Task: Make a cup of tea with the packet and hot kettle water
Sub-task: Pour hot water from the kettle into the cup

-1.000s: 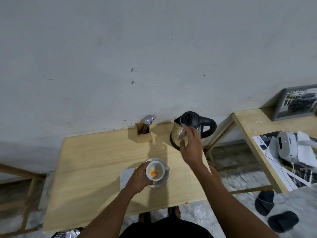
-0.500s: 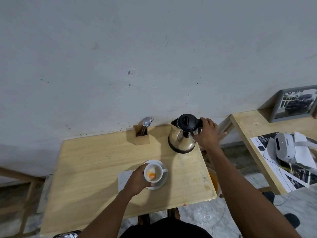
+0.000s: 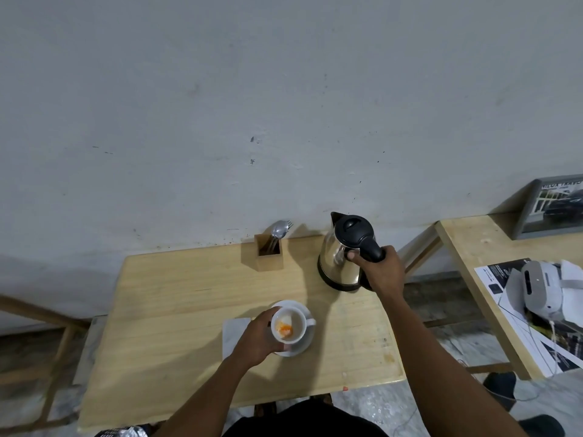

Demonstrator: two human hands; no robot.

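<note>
A white cup (image 3: 293, 330) stands on a white saucer (image 3: 305, 343) near the middle of the wooden table (image 3: 176, 326). Orange and white contents lie in the cup's bottom. My left hand (image 3: 257, 337) wraps around the cup's left side. A steel kettle (image 3: 342, 257) with a black lid stands at the table's back right. My right hand (image 3: 380, 269) is closed around its black handle. The kettle's base looks tilted slightly, spout pointing to the back left.
A wooden holder (image 3: 268, 252) with spoons stands against the wall left of the kettle. A white napkin (image 3: 232, 335) lies under my left hand. A second table (image 3: 467, 244) at the right carries a headset (image 3: 541, 285), papers and a framed picture (image 3: 555, 206).
My right hand moved from in front of the kettle to its handle and closed on it. The kettle has turned a little. My left hand stayed on the cup.
</note>
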